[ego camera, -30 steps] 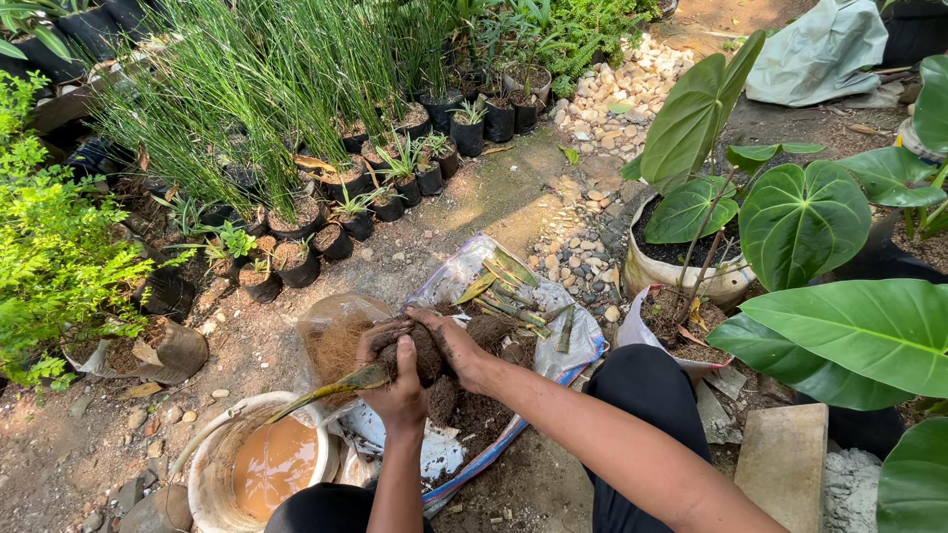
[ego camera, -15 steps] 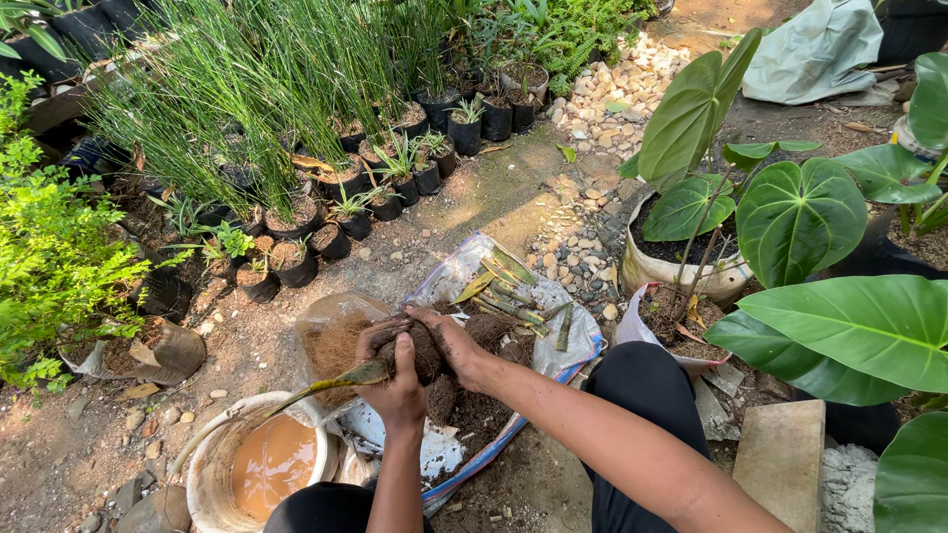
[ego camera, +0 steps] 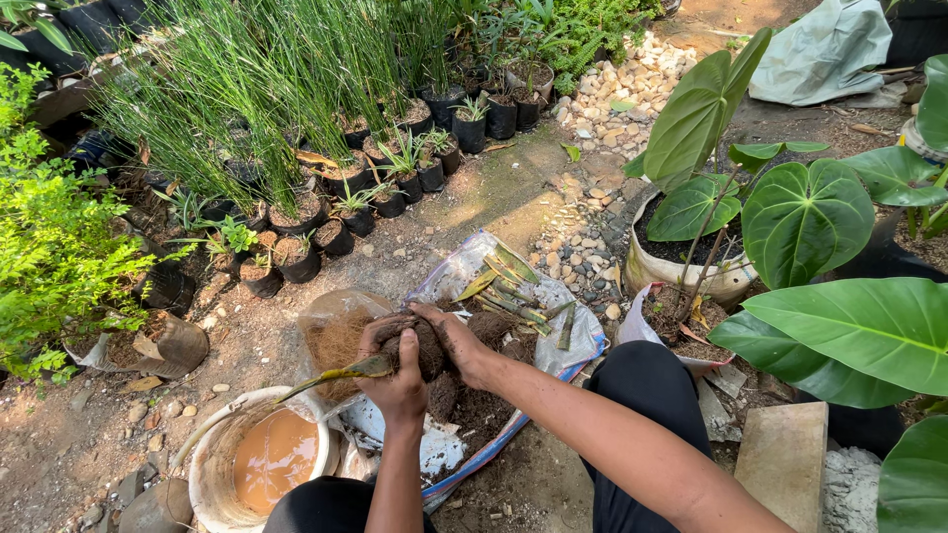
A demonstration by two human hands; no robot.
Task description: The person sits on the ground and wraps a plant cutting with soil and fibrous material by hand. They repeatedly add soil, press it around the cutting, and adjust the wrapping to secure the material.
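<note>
Both my hands are wrapped around a dark, soil-covered root ball (ego camera: pixel 428 347) of a small plant cutting. My left hand (ego camera: pixel 395 373) cups it from the near side, and a yellow-green stalk (ego camera: pixel 331 376) sticks out to the left. My right hand (ego camera: pixel 456 341) presses on it from the right. Beneath them lies a plastic sheet (ego camera: pixel 578 341) with dark soil (ego camera: pixel 474 410) and several cut green stems (ego camera: pixel 509 286). A clump of brown coconut fibre (ego camera: pixel 334 341) sits just left of my hands.
A white bucket (ego camera: pixel 212 449) of muddy brown water stands at the lower left. Rows of small black pots (ego camera: pixel 296 259) with grassy plants line the back. A white pot (ego camera: pixel 652 271) with big heart-shaped leaves stands right, near a concrete block (ego camera: pixel 780 464) and pebbles (ego camera: pixel 583 252).
</note>
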